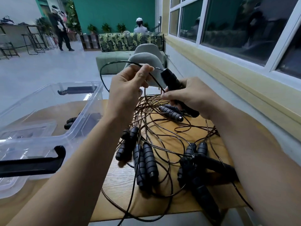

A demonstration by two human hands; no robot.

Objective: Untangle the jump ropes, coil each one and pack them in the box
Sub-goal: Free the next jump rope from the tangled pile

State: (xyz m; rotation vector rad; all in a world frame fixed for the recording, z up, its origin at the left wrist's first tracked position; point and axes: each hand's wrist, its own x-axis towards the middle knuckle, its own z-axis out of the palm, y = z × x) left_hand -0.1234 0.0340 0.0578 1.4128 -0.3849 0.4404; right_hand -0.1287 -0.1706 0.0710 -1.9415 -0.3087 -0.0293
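Hands meet at mid-frame: the left hand (128, 90) pinches a thin black cord (156, 82), and the right hand (193, 97) curls round its black handle (171, 79). At left, the clear box (48, 95) (dark handles show through it) sits on the wooden surface (120, 176), with tangled jump ropes (149, 159) heaped at lower centre and right.

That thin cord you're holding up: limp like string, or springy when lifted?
Probably springy, not limp: beside the left hand the cord stands in an open arc. It seems light: a fingertip pinch holds it up, the right hand gripping its handle. It likely snags, since loops on the table cross one another.
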